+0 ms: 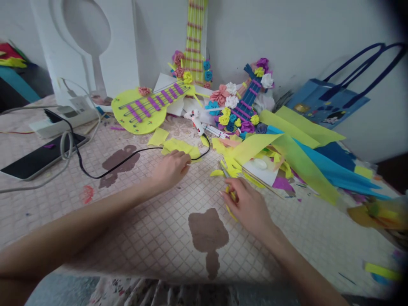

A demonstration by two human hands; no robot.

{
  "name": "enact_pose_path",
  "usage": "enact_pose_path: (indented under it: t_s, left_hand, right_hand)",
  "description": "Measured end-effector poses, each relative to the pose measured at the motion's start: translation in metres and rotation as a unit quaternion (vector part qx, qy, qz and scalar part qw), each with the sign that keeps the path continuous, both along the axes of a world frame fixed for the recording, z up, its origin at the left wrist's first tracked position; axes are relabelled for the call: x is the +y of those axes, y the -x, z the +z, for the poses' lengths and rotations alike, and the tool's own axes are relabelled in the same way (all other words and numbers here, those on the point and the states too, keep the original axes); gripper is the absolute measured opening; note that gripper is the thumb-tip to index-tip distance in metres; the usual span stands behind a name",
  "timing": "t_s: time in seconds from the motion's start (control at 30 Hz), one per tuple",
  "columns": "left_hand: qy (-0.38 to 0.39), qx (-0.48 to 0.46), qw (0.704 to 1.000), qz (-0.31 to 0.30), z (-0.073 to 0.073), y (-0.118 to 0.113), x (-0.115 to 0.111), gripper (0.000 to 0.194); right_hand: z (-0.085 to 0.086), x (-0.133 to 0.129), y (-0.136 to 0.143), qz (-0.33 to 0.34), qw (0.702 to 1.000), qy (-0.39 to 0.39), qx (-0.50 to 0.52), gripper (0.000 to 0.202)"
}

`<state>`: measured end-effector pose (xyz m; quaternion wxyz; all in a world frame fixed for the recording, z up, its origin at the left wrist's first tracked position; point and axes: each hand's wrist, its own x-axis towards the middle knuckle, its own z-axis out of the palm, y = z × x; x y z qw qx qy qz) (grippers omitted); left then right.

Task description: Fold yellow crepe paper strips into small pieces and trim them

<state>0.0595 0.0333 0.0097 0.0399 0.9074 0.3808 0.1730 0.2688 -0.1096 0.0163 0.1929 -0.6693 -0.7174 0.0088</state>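
Observation:
My left hand [170, 168] rests on the patterned tablecloth, its fingertips on a flat yellow foam scrap [178, 146] beside the black cord [121, 161] of a white glue gun [196, 121]. My right hand [247, 206] is curled around a thin yellow foam strip [230, 204] that pokes out above and below the fingers. Just ahead of it lie scissors [225, 170] among yellow offcuts. A yellow foam guitar [149, 108] with purple frets lies behind the scrap.
A pile of yellow, green and blue foam sheets [302, 157] spreads at right, under a blue bag [328, 102]. Flower-decorated craft guitars [242, 102] lean on the wall. A phone [38, 159], power strip [63, 119] and cables lie at left.

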Motion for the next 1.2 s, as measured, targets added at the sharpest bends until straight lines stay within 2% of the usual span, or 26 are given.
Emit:
enact_pose_path:
  t_s: [0.1,0.17,0.33,0.47,0.57,0.7,0.8,0.87,1.0,1.1,1.2]
  left_hand:
    - [-0.039,0.014,0.999,0.031,-0.003,0.034,0.018,0.008]
    - [-0.09,0.012,0.995,0.038,-0.007,0.05,0.028,0.014]
    - [-0.133,0.011,0.991,0.02,-0.017,0.063,0.043,0.019]
    - [-0.175,0.006,0.985,-0.009,-0.014,0.06,0.036,0.015]
    - [-0.199,0.052,0.978,-0.038,-0.006,0.055,0.011,0.016]
    - [-0.147,0.081,0.978,-0.127,-0.004,0.045,-0.029,0.021]
    - [-0.083,0.023,0.984,-0.158,-0.009,0.042,-0.042,0.017]
    - [-0.018,-0.034,0.988,-0.152,-0.014,0.045,-0.041,0.005]
    - [0.071,-0.109,0.983,-0.126,-0.02,0.058,-0.027,0.027]
    - [0.101,-0.128,0.974,-0.154,-0.02,0.062,-0.021,0.031]
    - [0.105,-0.129,0.969,-0.182,-0.02,0.061,-0.019,0.019]
  right_hand:
    - [0.003,0.017,0.029,0.078,0.997,0.023,0.009,0.015]
    - [0.005,0.027,0.048,0.119,0.992,0.042,-0.004,0.013]
    - [0.001,0.042,0.078,0.186,0.981,0.06,0.0,0.012]
    - [-0.01,0.039,0.078,0.198,0.977,0.045,0.065,0.012]
    - [-0.017,0.035,0.074,0.168,0.979,0.024,0.113,0.016]
    - [-0.023,0.036,0.072,0.118,0.987,0.01,0.107,0.031]
    - [-0.027,0.04,0.072,0.133,0.987,0.029,0.087,0.022]
    - [-0.029,0.042,0.071,0.143,0.985,0.039,0.09,0.012]
    - [-0.029,0.044,0.067,0.144,0.98,0.038,0.128,0.012]
    - [-0.027,0.046,0.063,0.164,0.972,0.034,0.166,0.012]
    - [-0.027,0.046,0.061,0.177,0.966,0.034,0.187,0.013]
